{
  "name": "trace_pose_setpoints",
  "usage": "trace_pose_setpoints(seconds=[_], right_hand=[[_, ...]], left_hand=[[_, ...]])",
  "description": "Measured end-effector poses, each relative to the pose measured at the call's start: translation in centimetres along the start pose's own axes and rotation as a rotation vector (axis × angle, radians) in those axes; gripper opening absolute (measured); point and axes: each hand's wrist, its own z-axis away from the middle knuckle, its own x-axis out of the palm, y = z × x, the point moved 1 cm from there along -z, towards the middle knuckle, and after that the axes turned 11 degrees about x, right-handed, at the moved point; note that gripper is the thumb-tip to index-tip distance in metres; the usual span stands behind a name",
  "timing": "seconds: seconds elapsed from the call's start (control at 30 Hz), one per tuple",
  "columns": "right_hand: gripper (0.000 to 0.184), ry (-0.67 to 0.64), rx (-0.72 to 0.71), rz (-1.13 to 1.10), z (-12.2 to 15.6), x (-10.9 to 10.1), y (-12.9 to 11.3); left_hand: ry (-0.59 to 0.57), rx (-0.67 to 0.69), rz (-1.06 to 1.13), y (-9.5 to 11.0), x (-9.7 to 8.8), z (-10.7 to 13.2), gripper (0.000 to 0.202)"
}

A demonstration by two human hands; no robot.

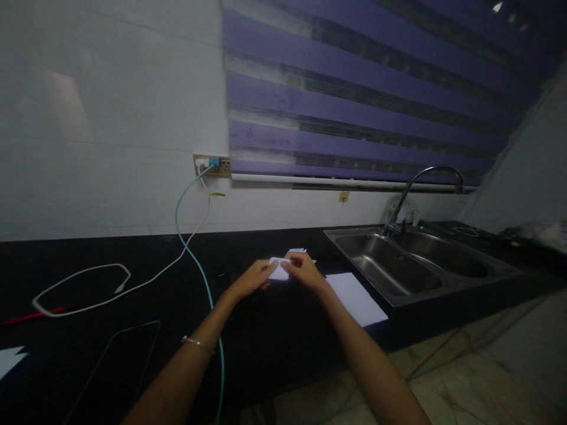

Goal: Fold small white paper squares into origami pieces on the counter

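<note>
A small folded piece of white paper (279, 270) is held above the black countertop between my two hands. My left hand (254, 278) pinches its left side, thumb on top. On the right side, my right hand (305, 270) grips it the same way, with the thumb pressing the near face. The fingers under the paper are mostly hidden. Just behind my right hand, more white paper (297, 251) shows in part. A larger white sheet (357, 298) lies flat beside my right forearm.
A double steel sink (390, 265) with a curved faucet (410, 183) is at right. A teal cable (201, 268) and a white cable (155, 277) run from the wall socket (224, 167) across the counter. At left lie a red stick-like item (33, 316), white paper (9, 359) and a dark flat device (117, 366).
</note>
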Motion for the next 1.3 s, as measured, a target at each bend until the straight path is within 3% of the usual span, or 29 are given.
trace_pose_setpoints(seconds=[0.1, 0.23, 0.4, 0.7, 0.83, 0.97, 1.1, 1.2, 1.3], right_hand=[[0.032, -0.021, -0.001, -0.034, 0.1, 0.1, -0.2], [0.032, -0.056, 0.001, -0.083, 0.3, 0.1, -0.7], [0.032, -0.107, 0.010, 0.014, 0.3, 0.3, -0.2], [0.023, -0.049, -0.088, 0.091, -0.1, -0.2, 0.6], [0.023, 0.056, -0.056, 0.045, -0.1, -0.3, 0.3], [0.020, 0.036, -0.013, -0.006, 0.1, 0.0, -0.2], [0.017, 0.128, -0.040, 0.106, 0.2, 0.4, -0.3], [0.012, 0.211, -0.089, 0.225, 0.2, 0.7, -0.2], [0.010, 0.233, -0.132, 0.302, 0.3, 0.7, -0.4]], left_hand=[[0.024, 0.028, -0.020, -0.3, -0.1, -0.2, 0.049], [0.142, 0.026, 0.026, -0.8, -0.3, -0.6, 0.050], [0.230, 0.020, 0.023, -1.0, -0.9, -0.9, 0.045], [0.279, -0.021, 0.099, -0.7, -1.9, -0.8, 0.034], [0.293, -0.004, 0.087, -0.4, -2.0, -0.7, 0.035], [0.340, 0.024, 0.023, -0.7, -2.1, -0.9, 0.039], [0.401, 0.061, -0.014, -1.8, -1.8, -1.3, 0.037], [0.514, 0.069, -0.070, -2.3, -1.2, -1.5, 0.043], [0.516, 0.095, -0.171, -1.9, -0.7, -1.3, 0.035]])
